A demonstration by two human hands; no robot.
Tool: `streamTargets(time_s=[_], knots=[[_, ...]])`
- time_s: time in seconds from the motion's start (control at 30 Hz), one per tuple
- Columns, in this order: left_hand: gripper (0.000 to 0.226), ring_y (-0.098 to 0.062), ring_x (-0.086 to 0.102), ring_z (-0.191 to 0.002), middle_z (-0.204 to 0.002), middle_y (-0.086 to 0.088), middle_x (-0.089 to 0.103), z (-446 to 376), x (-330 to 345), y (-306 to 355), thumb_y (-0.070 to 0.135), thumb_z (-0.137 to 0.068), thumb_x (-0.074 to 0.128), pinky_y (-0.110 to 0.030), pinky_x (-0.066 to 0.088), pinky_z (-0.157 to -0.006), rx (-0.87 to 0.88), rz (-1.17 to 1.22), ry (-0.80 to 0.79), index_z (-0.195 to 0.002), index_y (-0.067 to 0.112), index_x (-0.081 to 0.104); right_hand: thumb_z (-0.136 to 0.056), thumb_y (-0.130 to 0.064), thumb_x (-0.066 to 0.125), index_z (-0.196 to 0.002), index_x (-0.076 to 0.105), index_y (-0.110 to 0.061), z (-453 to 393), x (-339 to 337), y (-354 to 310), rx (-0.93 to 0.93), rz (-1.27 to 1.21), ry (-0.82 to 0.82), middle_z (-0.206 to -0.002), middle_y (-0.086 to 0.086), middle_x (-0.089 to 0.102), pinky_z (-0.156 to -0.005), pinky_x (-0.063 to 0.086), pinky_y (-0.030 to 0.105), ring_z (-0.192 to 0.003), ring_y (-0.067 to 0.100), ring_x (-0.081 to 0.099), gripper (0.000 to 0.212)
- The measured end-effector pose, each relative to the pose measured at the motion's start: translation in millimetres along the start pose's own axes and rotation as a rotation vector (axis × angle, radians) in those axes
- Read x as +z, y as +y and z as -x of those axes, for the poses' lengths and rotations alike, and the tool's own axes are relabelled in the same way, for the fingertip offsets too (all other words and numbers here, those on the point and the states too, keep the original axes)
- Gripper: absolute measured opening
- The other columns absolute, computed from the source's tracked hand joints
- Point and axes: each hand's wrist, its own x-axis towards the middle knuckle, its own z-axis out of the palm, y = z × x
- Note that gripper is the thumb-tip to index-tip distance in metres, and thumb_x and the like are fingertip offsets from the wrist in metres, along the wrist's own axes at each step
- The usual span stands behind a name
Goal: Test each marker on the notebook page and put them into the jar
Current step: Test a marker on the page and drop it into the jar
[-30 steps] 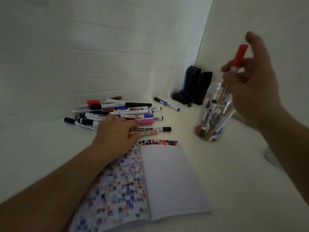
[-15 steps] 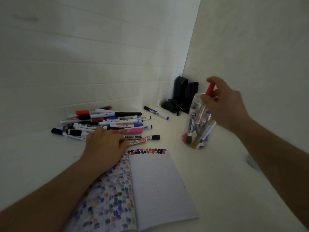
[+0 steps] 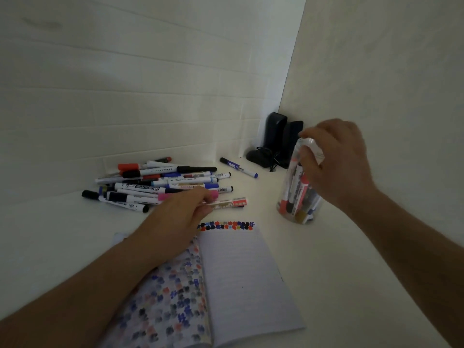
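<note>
Left hand point(image 3: 180, 217) was already pinching the next marker point(image 3: 229, 203), which lay sideways sticking out past its fingertips toward the jar point(image 3: 300, 182), where the right hand point(image 3: 336, 162) hovered with loosely curled, empty-looking fingers.

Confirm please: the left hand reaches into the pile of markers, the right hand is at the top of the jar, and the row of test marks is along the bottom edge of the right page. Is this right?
One detail is wrong. The head view shows the row of test marks along the top edge of the right page, not the bottom. The rest holds: the left hand reaches into the pile of markers, and the right hand is at the top of the jar.
</note>
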Motion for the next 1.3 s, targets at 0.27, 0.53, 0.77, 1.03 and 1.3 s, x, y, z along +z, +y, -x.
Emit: streamTargets(time_s=[0.27,0.53,0.77,1.03,1.3], knots=[[0.026,0.017,0.057,-0.101,-0.110,0.027,0.063,4.7,1.8,12.3,0.024,-0.096,0.067,-0.002,0.045,-0.078,-0.042,0.223,-0.089,-0.112,0.037,0.050,-0.104,-0.059,0.035,-0.145,0.045,-0.041,34.4,23.5,-100.7,-0.298,-0.110,-0.806,-0.112,-0.009,0.067,-0.091,0.045,0.042,-0.100,0.017,0.057,0.046],[0.017,0.009,0.063,-0.086,-0.089,0.021,0.070,-0.3,2.5,-6.0,0.039,-0.084,0.078,-0.002,0.045,-0.072,-0.107,0.132,-0.014,-0.098,0.038,0.070,-0.105,-0.052,0.044,-0.140,0.056,-0.040,56.3,47.0,-84.5,-0.217,-0.061,-0.660,-0.121,-0.012,0.071,-0.098,0.033,0.043,-0.111,0.020,0.059,0.038],[0.012,0.005,0.066,-0.082,-0.084,0.025,0.071,-2.5,0.0,-2.9,0.041,-0.078,0.077,-0.005,0.046,-0.071,-0.056,0.178,0.028,-0.090,0.040,0.072,-0.098,-0.025,0.065,-0.124,0.066,-0.024,70.3,58.7,-95.8,-0.150,-0.267,-0.589,-0.098,-0.002,0.066,-0.068,0.046,0.032,-0.087,0.020,0.061,0.026],[0.014,0.005,0.067,-0.081,-0.085,0.030,0.070,-0.1,2.5,-1.8,0.036,-0.076,0.080,-0.004,0.047,-0.070,-0.011,0.198,-0.059,-0.090,0.034,0.076,-0.100,-0.060,0.026,-0.098,0.063,-0.034,77.2,53.0,-88.3,-0.224,-0.221,-0.574,-0.073,-0.010,0.057,-0.045,0.029,0.023,-0.063,0.013,0.058,0.045],[0.019,0.005,0.068,-0.082,-0.086,0.029,0.071,3.2,1.5,-0.6,0.047,-0.072,0.076,-0.007,0.050,-0.073,-0.012,0.191,-0.098,-0.088,0.039,0.076,-0.102,-0.068,0.021,-0.120,0.054,-0.042,73.5,45.4,-85.2,-0.259,-0.184,-0.657,-0.082,-0.008,0.066,-0.053,0.037,0.028,-0.073,0.015,0.065,0.045]])
